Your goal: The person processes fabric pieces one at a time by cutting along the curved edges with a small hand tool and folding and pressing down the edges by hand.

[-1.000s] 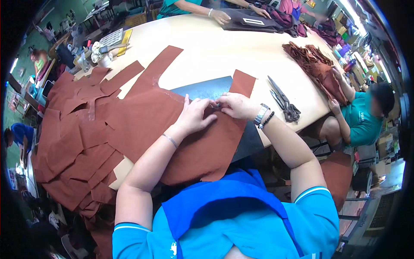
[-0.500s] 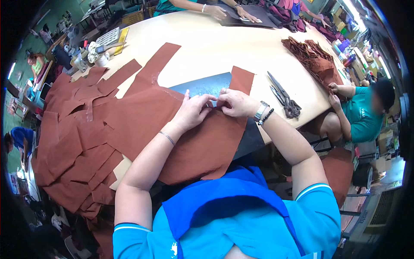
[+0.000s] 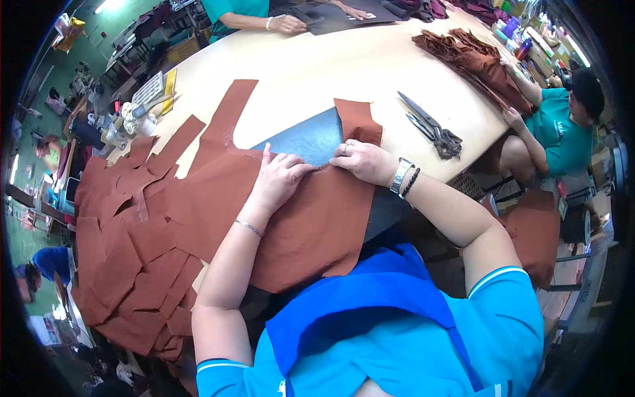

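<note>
A large rust-brown cloth piece [image 3: 311,225] lies over a dark flat board [image 3: 307,140] at the near edge of the table. My left hand [image 3: 281,177] pinches the cloth's upper edge, its thumb raised. Just to the right, my right hand [image 3: 364,162] grips the same edge with fingers pressed together. A strip of that cloth sticks up beyond my right hand, its end folded over. Many overlapping brown cloth pieces [image 3: 126,264] are heaped to the left. Large dark-handled scissors [image 3: 433,129] rest on the table to the right of the board.
On the pale table [image 3: 331,63], a cup with a brush [image 3: 142,119] stands at the left. A co-worker [image 3: 559,129] at the right handles a bundle of brown cloth [image 3: 473,63]. Another person's hands [image 3: 288,24] touch dark material at the far edge.
My hands have moved slightly apart along the cloth edge. The strip's end has folded over beside my right hand. The whole view has shifted, and the far person's hands have moved left.
</note>
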A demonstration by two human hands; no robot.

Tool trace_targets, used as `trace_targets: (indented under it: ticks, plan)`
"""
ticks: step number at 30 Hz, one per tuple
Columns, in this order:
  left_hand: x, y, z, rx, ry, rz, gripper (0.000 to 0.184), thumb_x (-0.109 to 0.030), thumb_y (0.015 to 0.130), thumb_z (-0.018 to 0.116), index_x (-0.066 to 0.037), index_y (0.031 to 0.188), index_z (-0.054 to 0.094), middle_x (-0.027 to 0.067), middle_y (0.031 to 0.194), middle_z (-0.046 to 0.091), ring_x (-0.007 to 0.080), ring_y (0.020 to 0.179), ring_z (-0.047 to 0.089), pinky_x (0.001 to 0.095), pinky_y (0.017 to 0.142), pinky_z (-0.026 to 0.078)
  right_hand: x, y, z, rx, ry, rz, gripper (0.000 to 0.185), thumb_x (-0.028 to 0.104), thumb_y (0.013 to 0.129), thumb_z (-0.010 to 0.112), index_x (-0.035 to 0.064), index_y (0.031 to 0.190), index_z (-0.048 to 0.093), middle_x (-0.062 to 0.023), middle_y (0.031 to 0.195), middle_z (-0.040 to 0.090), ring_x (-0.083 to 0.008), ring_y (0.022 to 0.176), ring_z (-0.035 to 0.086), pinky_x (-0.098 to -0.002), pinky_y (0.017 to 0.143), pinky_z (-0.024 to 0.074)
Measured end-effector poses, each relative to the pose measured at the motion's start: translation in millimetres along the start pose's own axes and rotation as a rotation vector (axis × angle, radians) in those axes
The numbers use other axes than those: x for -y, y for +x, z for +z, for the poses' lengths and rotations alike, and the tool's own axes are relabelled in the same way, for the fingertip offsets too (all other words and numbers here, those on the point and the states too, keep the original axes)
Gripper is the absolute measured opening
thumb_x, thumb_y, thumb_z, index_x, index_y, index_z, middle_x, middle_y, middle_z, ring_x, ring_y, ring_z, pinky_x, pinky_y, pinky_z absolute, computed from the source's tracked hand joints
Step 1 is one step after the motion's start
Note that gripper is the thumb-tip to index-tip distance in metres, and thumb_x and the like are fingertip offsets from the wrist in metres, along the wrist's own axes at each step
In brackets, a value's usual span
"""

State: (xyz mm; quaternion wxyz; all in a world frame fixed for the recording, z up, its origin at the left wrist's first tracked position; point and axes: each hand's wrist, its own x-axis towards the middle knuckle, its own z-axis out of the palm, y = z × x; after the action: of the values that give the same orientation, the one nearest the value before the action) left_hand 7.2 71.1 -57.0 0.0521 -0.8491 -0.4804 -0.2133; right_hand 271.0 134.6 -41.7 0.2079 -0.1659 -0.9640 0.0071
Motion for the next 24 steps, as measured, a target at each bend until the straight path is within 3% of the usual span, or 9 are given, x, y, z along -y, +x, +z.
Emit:
trace_targets:
  ticks: [9,10,18,24]
  plan:
    - [-0.6,-0.6,-1.5,-0.045,0.075,0.065,0.015,-0.019,0.088,0.067,-0.024,0.099,0.073,-0.0071,0.100,0.066,0.0140,0.100,0.064,0.0656,0.112,0.030,42.7,9.4,0.8,0.043,-0.274,0.113,0.033,0.012,0.089,0.051,0.0073,0.118,0.066,-0.0075,0.104,0.062,-0.0225,0.100,0.060,-0.0342,0.082,0.0481]
    - [-0.4,-1.1,-1.5,-0.050,0.070,0.065,0.015,-0.019,0.088,0.065,-0.025,0.099,0.073,-0.0069,0.100,0.066,0.0139,0.101,0.064,0.0662,0.112,0.030,49.9,12.0,3.8,0.126,-0.260,0.184,0.034,0.013,0.090,0.050,0.0068,0.120,0.065,-0.0085,0.105,0.062,-0.0228,0.102,0.059,-0.0353,0.084,0.0459]
    - [25.5,-14.3,-16.7,-0.098,0.146,0.062,0.013,-0.017,0.084,0.070,-0.024,0.095,0.073,-0.0078,0.095,0.067,0.0142,0.095,0.066,0.0629,0.107,0.036,64.9,17.1,16.8,0.026,-0.154,0.256,0.033,0.011,0.089,0.051,0.0031,0.119,0.063,-0.0119,0.107,0.061,-0.0256,0.100,0.060,-0.0366,0.087,0.0510]
    - [37.4,-16.7,-17.0,-0.126,0.133,0.007,0.009,-0.019,0.087,0.069,-0.024,0.093,0.074,-0.0086,0.095,0.067,0.0114,0.093,0.065,0.0638,0.111,0.031,68.5,24.3,12.7,0.042,-0.096,0.305,0.029,0.011,0.088,0.052,0.0037,0.114,0.064,-0.0121,0.107,0.062,-0.0268,0.101,0.061,-0.0376,0.086,0.0528]
